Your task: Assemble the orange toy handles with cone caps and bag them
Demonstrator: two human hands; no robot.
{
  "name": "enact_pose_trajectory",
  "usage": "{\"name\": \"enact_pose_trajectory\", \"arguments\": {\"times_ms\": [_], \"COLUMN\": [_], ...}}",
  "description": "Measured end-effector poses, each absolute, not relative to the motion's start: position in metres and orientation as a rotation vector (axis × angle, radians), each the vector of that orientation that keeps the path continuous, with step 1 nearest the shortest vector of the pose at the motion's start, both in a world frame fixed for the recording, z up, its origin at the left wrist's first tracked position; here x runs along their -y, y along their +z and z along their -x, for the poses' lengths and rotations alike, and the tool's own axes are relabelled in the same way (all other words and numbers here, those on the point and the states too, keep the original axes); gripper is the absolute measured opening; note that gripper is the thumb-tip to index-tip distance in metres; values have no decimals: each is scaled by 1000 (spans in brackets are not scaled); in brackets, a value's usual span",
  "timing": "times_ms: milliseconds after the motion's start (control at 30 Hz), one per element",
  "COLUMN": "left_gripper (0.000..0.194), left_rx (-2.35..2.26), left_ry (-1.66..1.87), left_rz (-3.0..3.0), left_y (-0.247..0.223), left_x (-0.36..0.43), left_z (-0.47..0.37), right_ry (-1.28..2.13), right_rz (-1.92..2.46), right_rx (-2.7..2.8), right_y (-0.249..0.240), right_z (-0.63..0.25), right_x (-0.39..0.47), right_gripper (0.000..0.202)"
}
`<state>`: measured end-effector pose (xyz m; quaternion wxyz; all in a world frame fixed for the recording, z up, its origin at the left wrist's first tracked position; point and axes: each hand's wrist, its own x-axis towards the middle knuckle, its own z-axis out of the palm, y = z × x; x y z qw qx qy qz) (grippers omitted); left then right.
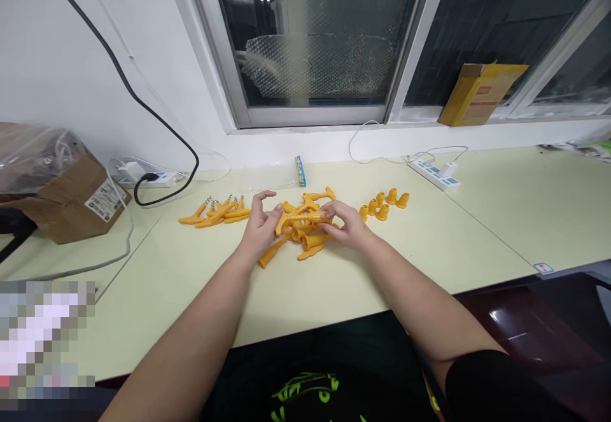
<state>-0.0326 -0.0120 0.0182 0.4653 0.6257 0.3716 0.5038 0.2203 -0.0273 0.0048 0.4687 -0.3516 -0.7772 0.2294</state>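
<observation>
Over the middle of the table, a yellow plastic corkscrew [307, 217] is held level between my two hands. My left hand [258, 230] pinches its T-shaped handle end, with the index finger raised and bent. My right hand [352, 226] grips the other end, fingertips closed around the yellow sleeve. Below and behind them lies a pile of yellow corkscrew parts [312, 242], partly hidden by the hands. To the left lie several yellow handles [217, 214] with bare metal spirals. Several small yellow flared caps [382, 212] stand to the right.
A clear plastic bag [272, 175] with a coloured header lies behind the pile. Power strips [434, 174] sit along the wall. An open cardboard box [79, 199] stands at the left, near a black cable [138, 98]. A folded carton [482, 94] leans on the window.
</observation>
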Motion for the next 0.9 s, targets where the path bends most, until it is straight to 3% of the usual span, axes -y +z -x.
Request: {"name": "enact_pose_trajectory", "arguments": {"times_ms": [233,600,900], "left_gripper": [28,24,52], "left_rx": [-944,-979,-1014], "left_ry": [1287,1252,1194], "left_rz": [-1449,-2037,-1530], "left_y": [24,20,24], "left_x": [2,5,4], "left_z": [43,46,46], "right_ry": [328,480,178], "right_rz": [945,862,833], "right_rx": [1827,1789,1964], "right_y": [2,-2,0], "right_z": [-229,-226,-229], "right_x": [23,24,19], "right_gripper": [16,19,19]}}
